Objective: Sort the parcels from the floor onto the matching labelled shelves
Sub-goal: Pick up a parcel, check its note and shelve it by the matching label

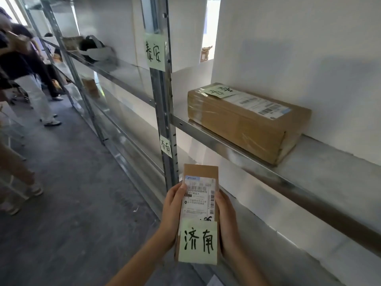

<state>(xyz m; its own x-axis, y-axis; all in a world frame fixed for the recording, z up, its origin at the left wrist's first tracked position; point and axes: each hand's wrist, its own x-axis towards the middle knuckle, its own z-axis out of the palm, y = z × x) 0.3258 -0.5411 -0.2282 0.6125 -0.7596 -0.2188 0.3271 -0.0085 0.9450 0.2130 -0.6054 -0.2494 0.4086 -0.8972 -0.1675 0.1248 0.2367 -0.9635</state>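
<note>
A small cardboard parcel (201, 172) with a white shipping label and a green note reading 济南 is held upright in front of the metal shelving. My left hand (171, 211) grips its left edge and my right hand (227, 223) grips its right edge. On the shelf upright, a green label 济南 (166, 146) marks the lower shelf (309, 205) and a green label 泰安 (155, 52) marks the upper shelf (222, 139). A larger brown parcel (245, 122) with its own green note lies on the upper shelf.
The shelving runs away to the left along a white wall, with a dark bag (90, 46) and a small box (90, 87) on farther shelves. Other people (31, 75) stand in the grey-floored aisle at the left.
</note>
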